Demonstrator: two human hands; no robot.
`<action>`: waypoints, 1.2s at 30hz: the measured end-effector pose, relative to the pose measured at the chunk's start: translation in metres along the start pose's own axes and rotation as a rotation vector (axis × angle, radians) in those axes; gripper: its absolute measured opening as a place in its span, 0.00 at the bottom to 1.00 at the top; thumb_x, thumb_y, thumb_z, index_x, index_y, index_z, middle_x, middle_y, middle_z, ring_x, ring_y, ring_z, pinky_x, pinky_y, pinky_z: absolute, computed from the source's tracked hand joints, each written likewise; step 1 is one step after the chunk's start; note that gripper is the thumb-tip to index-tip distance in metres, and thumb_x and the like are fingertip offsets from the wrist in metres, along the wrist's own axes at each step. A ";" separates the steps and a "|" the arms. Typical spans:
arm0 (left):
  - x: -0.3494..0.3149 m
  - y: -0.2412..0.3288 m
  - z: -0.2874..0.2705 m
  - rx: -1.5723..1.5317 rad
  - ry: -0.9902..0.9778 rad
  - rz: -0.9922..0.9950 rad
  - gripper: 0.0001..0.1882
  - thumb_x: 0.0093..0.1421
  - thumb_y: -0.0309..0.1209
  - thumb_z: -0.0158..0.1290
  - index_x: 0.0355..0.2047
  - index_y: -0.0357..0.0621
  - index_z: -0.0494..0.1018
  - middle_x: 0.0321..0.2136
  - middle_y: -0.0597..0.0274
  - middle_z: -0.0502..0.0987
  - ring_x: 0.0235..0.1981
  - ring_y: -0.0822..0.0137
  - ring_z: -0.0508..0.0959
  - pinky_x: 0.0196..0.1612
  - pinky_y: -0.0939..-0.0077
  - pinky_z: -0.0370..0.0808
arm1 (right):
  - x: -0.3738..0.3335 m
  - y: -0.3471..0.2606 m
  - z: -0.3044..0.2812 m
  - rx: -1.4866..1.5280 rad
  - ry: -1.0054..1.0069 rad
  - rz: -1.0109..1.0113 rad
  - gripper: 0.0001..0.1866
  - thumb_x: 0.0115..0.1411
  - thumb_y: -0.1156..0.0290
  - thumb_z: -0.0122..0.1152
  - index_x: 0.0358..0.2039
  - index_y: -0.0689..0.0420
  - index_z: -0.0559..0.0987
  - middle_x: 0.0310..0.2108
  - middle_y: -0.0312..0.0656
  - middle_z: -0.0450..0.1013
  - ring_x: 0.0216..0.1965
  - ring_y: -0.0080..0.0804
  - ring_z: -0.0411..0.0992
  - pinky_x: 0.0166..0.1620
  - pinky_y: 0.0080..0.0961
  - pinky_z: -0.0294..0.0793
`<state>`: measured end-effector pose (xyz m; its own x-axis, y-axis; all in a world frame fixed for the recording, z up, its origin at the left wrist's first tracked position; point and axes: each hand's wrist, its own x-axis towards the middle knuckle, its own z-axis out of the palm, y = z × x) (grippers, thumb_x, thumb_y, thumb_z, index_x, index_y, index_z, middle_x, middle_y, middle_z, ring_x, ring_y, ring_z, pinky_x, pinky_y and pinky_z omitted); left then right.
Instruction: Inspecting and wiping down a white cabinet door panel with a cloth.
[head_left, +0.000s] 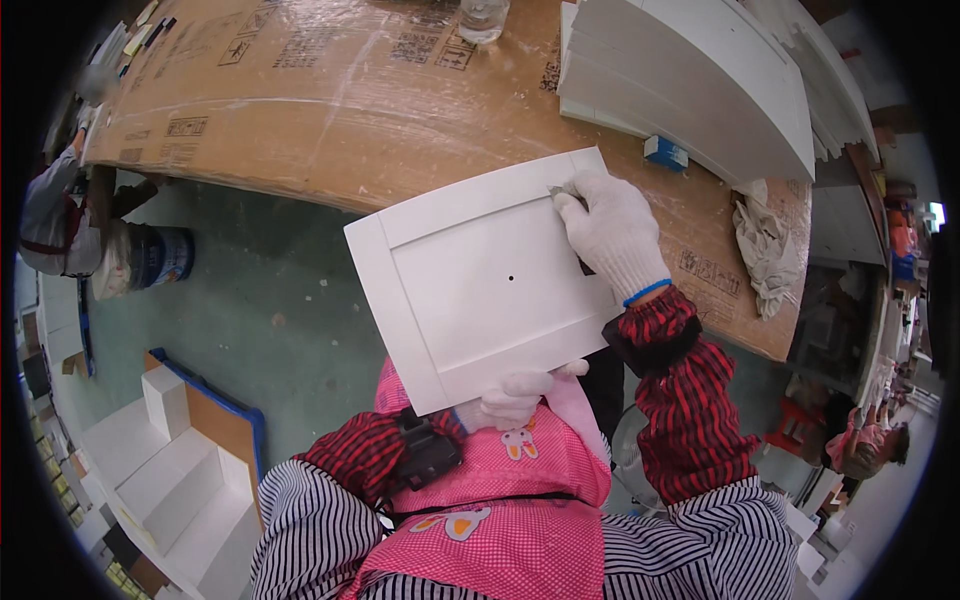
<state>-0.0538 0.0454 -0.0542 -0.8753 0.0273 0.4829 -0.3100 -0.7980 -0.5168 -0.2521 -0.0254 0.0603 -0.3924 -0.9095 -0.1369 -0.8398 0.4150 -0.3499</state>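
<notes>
A white framed panel [480,285] with a recessed middle and one small dark hole is tilted in front of me, its far edge by the wrapped table. My left hand [512,400], in a white knit glove, is closed on the panel's near edge, its fingers partly hidden. My gloved right hand [612,225] is closed over the panel's far right part. A small grey tip shows at its fingertips, at the recess corner, and a dark bit shows under the palm. I cannot make out what it is.
The worktable [400,130] is covered in printed cardboard under clear film. On it are a glass jar [484,18], stacked white panels [690,80], a small blue box [666,153] and a crumpled cloth [765,245]. A person [65,215] stands at far left near a dark blue bucket [165,255].
</notes>
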 end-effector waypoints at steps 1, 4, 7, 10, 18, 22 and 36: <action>-0.006 -0.002 0.005 0.036 0.108 0.042 0.36 0.76 0.45 0.38 0.71 0.27 0.43 0.20 0.66 0.70 0.13 0.69 0.72 0.18 0.71 0.66 | -0.002 -0.005 -0.001 -0.016 -0.046 0.005 0.14 0.66 0.60 0.58 0.38 0.55 0.85 0.34 0.50 0.81 0.41 0.48 0.81 0.47 0.42 0.78; -0.024 -0.002 -0.012 0.008 0.193 0.041 0.38 0.75 0.51 0.37 0.72 0.35 0.43 0.24 0.63 0.71 0.17 0.64 0.72 0.25 0.60 0.70 | 0.010 -0.008 -0.020 0.123 -0.145 0.185 0.14 0.65 0.59 0.58 0.39 0.55 0.85 0.39 0.52 0.81 0.46 0.50 0.79 0.49 0.43 0.78; -0.020 0.008 -0.034 -0.041 0.044 -0.065 0.40 0.74 0.57 0.36 0.73 0.44 0.42 0.29 0.59 0.71 0.21 0.59 0.71 0.34 0.47 0.73 | 0.001 -0.001 -0.013 0.111 -0.072 0.093 0.14 0.65 0.60 0.59 0.39 0.55 0.85 0.38 0.53 0.81 0.45 0.51 0.79 0.49 0.42 0.78; -0.019 0.007 -0.037 -0.069 -0.104 -0.105 0.41 0.74 0.57 0.36 0.75 0.44 0.40 0.32 0.58 0.71 0.23 0.58 0.72 0.37 0.46 0.73 | 0.000 0.004 -0.012 0.074 -0.069 0.062 0.14 0.64 0.60 0.59 0.40 0.55 0.85 0.38 0.53 0.81 0.44 0.51 0.80 0.48 0.41 0.78; -0.022 0.004 -0.043 -0.149 -0.141 -0.046 0.44 0.73 0.59 0.36 0.76 0.43 0.36 0.36 0.55 0.71 0.26 0.58 0.73 0.39 0.51 0.73 | 0.007 -0.001 -0.019 0.131 -0.158 0.133 0.14 0.63 0.60 0.61 0.40 0.55 0.86 0.37 0.52 0.81 0.43 0.51 0.80 0.48 0.43 0.78; -0.014 0.012 -0.040 -0.015 -0.215 -0.136 0.43 0.74 0.57 0.36 0.75 0.42 0.35 0.37 0.53 0.72 0.27 0.57 0.74 0.41 0.49 0.74 | 0.000 0.001 -0.018 0.064 -0.117 0.093 0.14 0.63 0.59 0.61 0.40 0.54 0.86 0.35 0.51 0.81 0.42 0.50 0.80 0.47 0.43 0.78; -0.020 0.010 -0.053 -0.130 -0.244 -0.100 0.45 0.73 0.59 0.35 0.76 0.44 0.33 0.41 0.51 0.71 0.30 0.54 0.74 0.48 0.41 0.73 | 0.008 0.009 -0.019 0.111 -0.145 0.039 0.14 0.63 0.58 0.61 0.40 0.55 0.85 0.35 0.51 0.81 0.41 0.50 0.80 0.46 0.42 0.78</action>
<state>-0.0591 0.0689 -0.1060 -0.7278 -0.0563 0.6835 -0.4489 -0.7143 -0.5369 -0.2700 -0.0290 0.0738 -0.3586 -0.8900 -0.2816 -0.7756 0.4519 -0.4407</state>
